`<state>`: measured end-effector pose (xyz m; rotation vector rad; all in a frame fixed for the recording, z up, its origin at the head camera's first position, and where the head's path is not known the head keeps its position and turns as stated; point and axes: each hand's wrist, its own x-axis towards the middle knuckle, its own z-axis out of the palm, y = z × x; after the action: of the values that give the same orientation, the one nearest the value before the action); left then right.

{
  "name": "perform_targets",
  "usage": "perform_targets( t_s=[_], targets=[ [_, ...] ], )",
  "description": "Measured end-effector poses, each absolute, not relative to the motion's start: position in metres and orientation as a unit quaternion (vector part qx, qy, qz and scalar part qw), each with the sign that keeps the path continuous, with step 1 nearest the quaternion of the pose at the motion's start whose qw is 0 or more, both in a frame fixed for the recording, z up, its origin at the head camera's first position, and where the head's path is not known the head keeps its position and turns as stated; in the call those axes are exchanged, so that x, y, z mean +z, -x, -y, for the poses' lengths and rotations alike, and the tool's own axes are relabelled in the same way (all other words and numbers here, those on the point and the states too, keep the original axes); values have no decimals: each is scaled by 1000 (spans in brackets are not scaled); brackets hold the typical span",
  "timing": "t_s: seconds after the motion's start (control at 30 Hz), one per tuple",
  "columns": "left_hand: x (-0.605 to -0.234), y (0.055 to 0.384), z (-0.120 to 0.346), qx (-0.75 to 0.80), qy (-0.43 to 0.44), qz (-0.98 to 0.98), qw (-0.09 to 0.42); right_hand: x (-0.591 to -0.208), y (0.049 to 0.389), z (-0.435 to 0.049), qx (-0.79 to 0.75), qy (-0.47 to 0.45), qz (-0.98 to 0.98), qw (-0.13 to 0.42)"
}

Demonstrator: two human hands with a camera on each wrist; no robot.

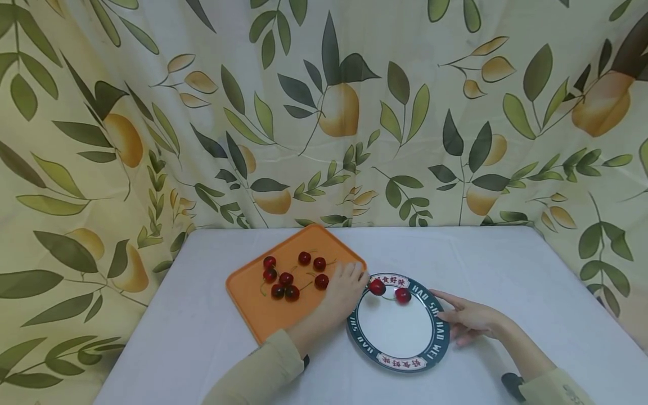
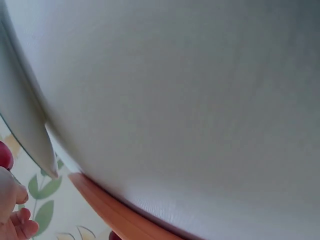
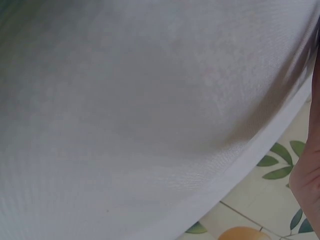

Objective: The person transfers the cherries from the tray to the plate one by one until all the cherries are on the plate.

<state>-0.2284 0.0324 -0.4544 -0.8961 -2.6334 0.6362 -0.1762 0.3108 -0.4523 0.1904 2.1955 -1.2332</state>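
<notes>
My left hand (image 1: 346, 289) reaches over the right side of an orange tray (image 1: 253, 304) and pinches a red cherry (image 1: 377, 287) at its fingertips, above the plate's upper left rim. That cherry (image 2: 5, 156) also shows beside the fingers in the left wrist view. Several dark red cherries (image 1: 286, 279) with stems lie on the tray. Another cherry (image 1: 403, 296) is on the white plate (image 1: 395, 332) with a dark green lettered rim. My right hand (image 1: 473, 318) holds the plate's right rim; some of its fingers are partly hidden.
A white cloth covers the table (image 1: 167, 337). The plate stands close to the tray's right corner. Behind the table hangs a curtain (image 1: 314, 112) patterned with leaves and fruit. The right wrist view shows mostly white cloth and part of the hand.
</notes>
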Motion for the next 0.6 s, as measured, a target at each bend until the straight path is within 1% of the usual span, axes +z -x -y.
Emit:
perform_targets(
  t_s=[0.4,0.53,0.6],
  targets=[
    [-464,225,-43,263,346,887,157,-453,177,-312,-473,-68,-823,306],
    [-466,225,-45,279,348,882,154,-452,177,-311,-476,-67,-821,307],
    [-467,225,-46,285,348,881,144,-452,177,-311,-477,-65,-821,307]
  ],
)
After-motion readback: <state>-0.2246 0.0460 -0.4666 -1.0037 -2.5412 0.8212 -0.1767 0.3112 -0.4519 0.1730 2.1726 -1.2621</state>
